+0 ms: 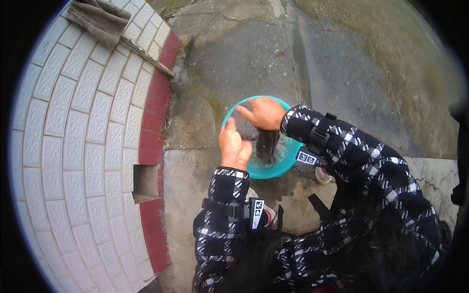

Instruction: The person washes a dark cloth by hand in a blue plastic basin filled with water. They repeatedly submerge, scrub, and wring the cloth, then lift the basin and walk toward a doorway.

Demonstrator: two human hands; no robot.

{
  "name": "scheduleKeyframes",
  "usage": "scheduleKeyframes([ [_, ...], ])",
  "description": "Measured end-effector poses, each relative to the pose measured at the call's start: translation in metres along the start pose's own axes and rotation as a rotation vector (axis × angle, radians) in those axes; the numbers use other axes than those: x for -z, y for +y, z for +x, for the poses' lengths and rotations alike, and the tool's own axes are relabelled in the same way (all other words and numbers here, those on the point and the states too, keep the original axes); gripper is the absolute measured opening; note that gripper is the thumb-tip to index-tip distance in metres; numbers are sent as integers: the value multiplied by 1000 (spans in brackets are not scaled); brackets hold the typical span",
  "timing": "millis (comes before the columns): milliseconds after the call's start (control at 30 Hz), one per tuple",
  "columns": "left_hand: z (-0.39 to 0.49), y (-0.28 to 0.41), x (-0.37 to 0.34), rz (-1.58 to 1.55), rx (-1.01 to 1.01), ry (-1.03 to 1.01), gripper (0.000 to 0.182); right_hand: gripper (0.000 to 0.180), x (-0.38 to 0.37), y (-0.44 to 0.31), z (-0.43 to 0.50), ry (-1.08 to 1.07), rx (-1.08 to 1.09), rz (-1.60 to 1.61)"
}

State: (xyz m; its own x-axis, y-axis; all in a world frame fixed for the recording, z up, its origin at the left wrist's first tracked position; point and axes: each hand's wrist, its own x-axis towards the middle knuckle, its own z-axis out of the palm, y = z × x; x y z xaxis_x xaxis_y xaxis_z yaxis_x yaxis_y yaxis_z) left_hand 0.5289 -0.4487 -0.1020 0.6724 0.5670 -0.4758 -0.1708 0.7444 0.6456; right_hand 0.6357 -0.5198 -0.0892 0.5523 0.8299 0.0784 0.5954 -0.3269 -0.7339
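Over a turquoise plastic basin (273,173), both hands hold a dark grey, fuzzy, wet-looking fabric item (244,126); its exact kind is unclear. My left hand (234,148) supports it from the near left, palm up, with the thumb along its edge. From the far right, my right hand (266,112) reaches across and presses its fingers on the item's upper part. Below them, a dark brown item (266,144) lies partly in cloudy, sudsy water (282,148) in the basin. The hands hide the basin's left part.
A white-tiled wall (88,124) with a red base band (151,132) and a square opening (146,179) runs along the left. A grey-brown cloth (100,20) hangs at a wooden stick (146,56). Wet, cracked concrete (242,62) surrounds the basin; my shoes (270,214) are close to it.
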Motion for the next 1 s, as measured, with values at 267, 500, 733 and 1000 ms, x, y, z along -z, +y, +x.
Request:
scheduleKeyframes([
  [267,5,21,-3,-62,-62,12,34,54,-6,12,-12,-216,153,470],
  [500,-17,26,-15,37,44,-166,62,77,-1,9,-11,-18,300,224],
  [733,-19,25,-13,137,61,-83,67,40,6,-11,-16,-74,347,186],
  [1000,-8,27,6,7,13,-248,69,28,29,-53,-30,-308,251,643],
])
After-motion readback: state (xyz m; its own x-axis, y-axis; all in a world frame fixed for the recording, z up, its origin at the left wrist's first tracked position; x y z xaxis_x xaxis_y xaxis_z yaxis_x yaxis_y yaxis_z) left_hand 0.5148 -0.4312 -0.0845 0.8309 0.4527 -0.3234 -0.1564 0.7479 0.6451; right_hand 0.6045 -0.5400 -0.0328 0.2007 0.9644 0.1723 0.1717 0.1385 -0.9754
